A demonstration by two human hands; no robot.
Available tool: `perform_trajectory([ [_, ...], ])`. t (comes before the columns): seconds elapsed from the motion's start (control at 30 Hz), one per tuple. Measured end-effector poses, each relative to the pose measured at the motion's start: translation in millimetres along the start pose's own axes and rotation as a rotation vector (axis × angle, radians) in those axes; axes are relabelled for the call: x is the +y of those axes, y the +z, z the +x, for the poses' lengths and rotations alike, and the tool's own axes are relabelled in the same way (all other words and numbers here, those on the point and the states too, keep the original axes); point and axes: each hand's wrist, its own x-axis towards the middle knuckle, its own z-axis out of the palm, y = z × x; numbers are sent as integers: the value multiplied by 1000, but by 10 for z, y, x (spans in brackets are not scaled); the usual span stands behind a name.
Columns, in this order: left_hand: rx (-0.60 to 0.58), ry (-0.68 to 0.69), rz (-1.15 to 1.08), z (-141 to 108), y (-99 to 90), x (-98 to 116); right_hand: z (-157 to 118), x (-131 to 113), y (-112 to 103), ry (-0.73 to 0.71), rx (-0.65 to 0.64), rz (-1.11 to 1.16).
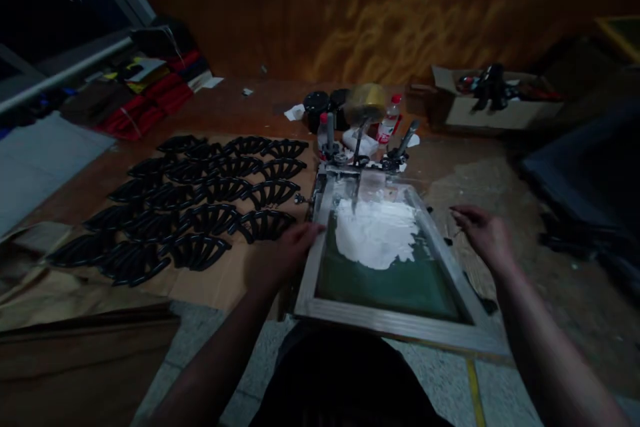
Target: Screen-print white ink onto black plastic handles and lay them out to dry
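Left hand [296, 244] is reaching forward from the lower left, forearm slanting up and inward, fingers pointing at the left rail of the silver metal-framed green mesh screen [385, 290]. Fingers are bending slightly; cannot tell if it is gripping the rail or only resting by it.

Right hand [484, 233] is hovering just right of the screen, forearm angling up and inward from the lower right, wrist bending slightly, fingers curling and pointing left. Fingertips are coming close together; cannot tell if they are pinching something small and dark.

Screen is lying between both hands, near rail toward the wearer, with a thick white paste patch [375, 233] covering its upper middle.

Just left of the left hand, curved black ribbed pieces [200, 217] are sitting in rows on a flat brown cardboard sheet [245, 267]. Beyond the hands, dark metal clamps [395, 159] are standing at the screen's far end, with a red-capped clear plastic bottle [389, 121] standing behind. Farther out, past the right hand, an open cardboard box [493, 112] is holding mixed items, black ones on top.
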Motion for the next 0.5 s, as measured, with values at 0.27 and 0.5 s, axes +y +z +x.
perform_trajectory([
  [0.27, -85, -151, 86, -22, 325, -805, 93, -1639, 671, -392, -325, -364],
  [0.5, -139, -125, -15, 25, 335, -955, -499, -1625, 780, -415, -677, -510],
])
